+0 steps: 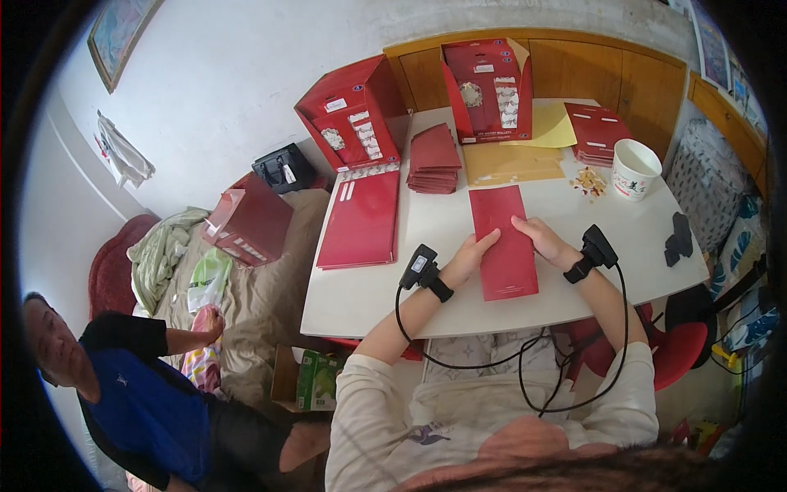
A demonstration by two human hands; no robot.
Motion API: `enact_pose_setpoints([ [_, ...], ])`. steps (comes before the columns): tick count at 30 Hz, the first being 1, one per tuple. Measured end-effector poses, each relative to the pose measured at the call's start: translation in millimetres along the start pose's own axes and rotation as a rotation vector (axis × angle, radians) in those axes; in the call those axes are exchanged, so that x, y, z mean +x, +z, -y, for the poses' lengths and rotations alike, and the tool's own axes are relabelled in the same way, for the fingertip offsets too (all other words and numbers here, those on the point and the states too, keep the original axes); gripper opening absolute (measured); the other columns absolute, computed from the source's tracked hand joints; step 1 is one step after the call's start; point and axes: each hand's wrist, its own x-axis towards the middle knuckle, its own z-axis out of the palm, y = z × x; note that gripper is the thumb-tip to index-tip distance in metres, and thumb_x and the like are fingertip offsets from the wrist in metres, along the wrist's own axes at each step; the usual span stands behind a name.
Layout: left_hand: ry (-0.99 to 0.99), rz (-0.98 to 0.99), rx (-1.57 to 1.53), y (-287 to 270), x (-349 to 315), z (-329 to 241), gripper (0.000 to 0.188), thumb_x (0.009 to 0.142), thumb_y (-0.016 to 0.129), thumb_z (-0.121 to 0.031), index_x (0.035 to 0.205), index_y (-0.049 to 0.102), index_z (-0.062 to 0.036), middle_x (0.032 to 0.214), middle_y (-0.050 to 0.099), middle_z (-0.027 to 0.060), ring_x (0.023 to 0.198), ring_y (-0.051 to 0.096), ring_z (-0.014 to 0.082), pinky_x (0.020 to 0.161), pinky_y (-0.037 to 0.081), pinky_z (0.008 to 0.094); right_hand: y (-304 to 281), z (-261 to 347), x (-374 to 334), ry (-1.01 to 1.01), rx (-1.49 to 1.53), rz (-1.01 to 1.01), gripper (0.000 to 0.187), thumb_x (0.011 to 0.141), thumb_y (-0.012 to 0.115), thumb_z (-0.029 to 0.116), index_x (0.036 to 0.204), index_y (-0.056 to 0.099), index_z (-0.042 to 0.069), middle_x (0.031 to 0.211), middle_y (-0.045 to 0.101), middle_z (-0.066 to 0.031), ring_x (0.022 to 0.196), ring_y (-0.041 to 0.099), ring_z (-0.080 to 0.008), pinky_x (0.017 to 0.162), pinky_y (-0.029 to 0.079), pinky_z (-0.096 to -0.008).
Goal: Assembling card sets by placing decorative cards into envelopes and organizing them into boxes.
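A flat, narrow red paper envelope [505, 266] is held upright in front of me over the white table [361, 307]. My left hand [469, 256] is closed on its left edge, thumb lying on the front face. On the opposite edge my right hand [544, 241] grips it, thumb also on the face; the fingers of both hands are mostly hidden behind. Beyond it lies a flat tan paper sheet [508, 168]. Left of that sheet sits a pile of smaller red envelopes [433, 156]. Large red folders [358, 217] lie stacked nearer the left edge.
Two red display boxes [348, 115] [489, 90] stand at the back. Around them are a yellow sheet [553, 127], more red envelopes [597, 131], small scraps [589, 182], a paper cup [634, 170] and a dark object [678, 238]. Cables hang from my wrists. A person [147, 402] sits left.
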Motion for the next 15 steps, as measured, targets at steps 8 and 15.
enact_pose_setpoints([
  [8,-0.041,0.085,0.022,8.8,-6.8,4.1,0.045,0.090,0.046,-0.033,0.119,0.043,0.0007,0.113,0.052,0.0070,0.101,0.050,0.0122,0.086,0.041,0.0258,-3.8,6.9,-2.6,-0.045,0.065,-0.010,0.047,0.092,0.037,0.038,0.098,0.058,-0.003,0.094,0.060,-0.0056,0.086,0.055,-0.0099,0.076,0.042,-0.0238],
  [15,0.352,-0.058,0.493,-9.0,1.7,-5.3,0.036,0.085,0.056,-0.019,0.112,0.048,0.0036,0.101,0.057,0.0080,0.087,0.056,0.0123,0.077,0.046,0.0260,-1.0,7.6,-4.9,-0.353,-0.222,0.008,0.029,0.086,0.054,0.018,0.108,0.053,-0.001,0.102,0.058,-0.0066,0.090,0.054,-0.0110,0.080,0.044,-0.0263],
])
